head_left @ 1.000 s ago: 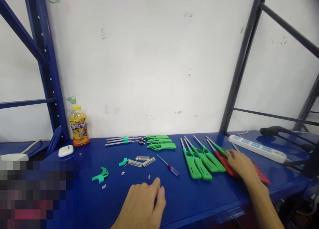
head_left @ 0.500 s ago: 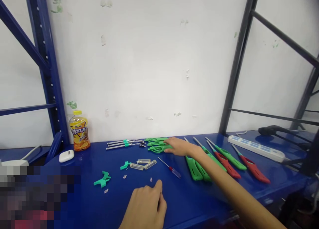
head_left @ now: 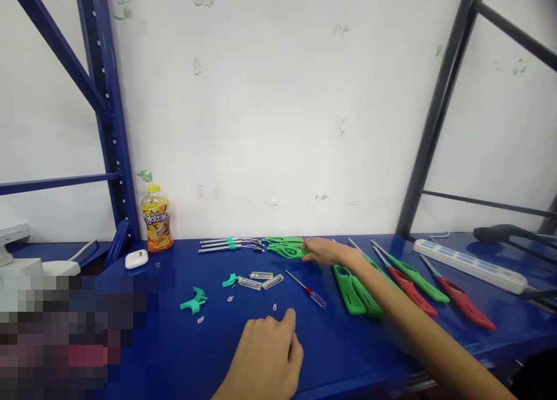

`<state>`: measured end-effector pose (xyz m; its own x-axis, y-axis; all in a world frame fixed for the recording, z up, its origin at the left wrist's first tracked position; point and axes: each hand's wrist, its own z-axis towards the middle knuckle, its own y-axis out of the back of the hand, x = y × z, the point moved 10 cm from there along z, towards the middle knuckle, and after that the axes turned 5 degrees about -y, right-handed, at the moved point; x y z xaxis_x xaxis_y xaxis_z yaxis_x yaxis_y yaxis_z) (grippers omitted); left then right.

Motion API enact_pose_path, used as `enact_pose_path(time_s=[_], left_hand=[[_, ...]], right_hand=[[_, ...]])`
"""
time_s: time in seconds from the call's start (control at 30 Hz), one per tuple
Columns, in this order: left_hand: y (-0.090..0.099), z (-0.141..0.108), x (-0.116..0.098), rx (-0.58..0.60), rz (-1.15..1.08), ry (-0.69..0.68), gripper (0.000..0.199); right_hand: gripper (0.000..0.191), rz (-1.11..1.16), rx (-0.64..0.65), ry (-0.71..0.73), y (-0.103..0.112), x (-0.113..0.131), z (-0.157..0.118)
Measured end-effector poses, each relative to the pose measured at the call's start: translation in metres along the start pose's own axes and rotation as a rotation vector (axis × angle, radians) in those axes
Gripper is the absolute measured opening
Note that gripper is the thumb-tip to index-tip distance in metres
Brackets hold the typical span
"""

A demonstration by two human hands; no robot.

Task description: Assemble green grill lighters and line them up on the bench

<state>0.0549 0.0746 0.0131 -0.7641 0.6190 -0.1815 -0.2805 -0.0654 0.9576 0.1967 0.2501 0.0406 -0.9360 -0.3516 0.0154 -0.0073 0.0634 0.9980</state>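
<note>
My right hand (head_left: 324, 251) reaches to the back of the table, its fingers closed on the right end of a green lighter casing (head_left: 287, 251). That casing lies in front of other green casings, partly hidden by the fingers. At the front, my left hand (head_left: 265, 356) rests palm down, fingers curled, with nothing visible in it. Left of the casings lie several metal lighter rods (head_left: 217, 249) with teal collars and thin wires. Clear fuel tanks (head_left: 250, 283), a screwdriver (head_left: 314, 296) with a translucent purple handle, teal triggers (head_left: 194, 302) and tiny white pieces (head_left: 230, 299) lie between the hands and further left.
Under my right forearm lie larger green lighter shells (head_left: 349, 292). Red lighters (head_left: 463, 301) and a green lighter (head_left: 420, 282) lie further right, before a white power strip (head_left: 470, 266). A drink bottle (head_left: 157, 220) and a white earphone case (head_left: 136, 259) stand left. Blue rack posts flank the table.
The view has swung slightly left, so everything sits further right in the picture. My right hand stays at the green casings, and my left hand keeps its curled pose.
</note>
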Motion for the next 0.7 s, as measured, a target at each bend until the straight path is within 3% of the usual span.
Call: enact_pose_path(time_s=[0.1, 0.27, 0.37, 0.53, 0.7], left_hand=[[0.009, 0.001, 0.011, -0.035, 0.009, 0.090, 0.025], [0.069, -0.019, 0.057, -0.250, 0.045, 0.335, 0.025], [0.089, -0.031, 0.073, -0.226, -0.022, 0.318, 0.021], [0.095, -0.041, 0.080, -0.137, -0.058, 0.283, 0.024], [0.091, -0.041, 0.080, -0.083, -0.014, 0.298, 0.028]], right_hand=[[0.032, 0.024, -0.069, 0.030, 0.015, 0.010, -0.025], [0.025, 0.085, -0.095, 0.175, 0.030, 0.063, -0.091], [0.015, 0.082, -0.095, 0.232, 0.026, 0.099, -0.125], [0.019, 0.049, -0.124, 0.358, 0.005, 0.146, -0.149], [0.023, 0.097, -0.166, 0.400, 0.003, 0.157, -0.152]])
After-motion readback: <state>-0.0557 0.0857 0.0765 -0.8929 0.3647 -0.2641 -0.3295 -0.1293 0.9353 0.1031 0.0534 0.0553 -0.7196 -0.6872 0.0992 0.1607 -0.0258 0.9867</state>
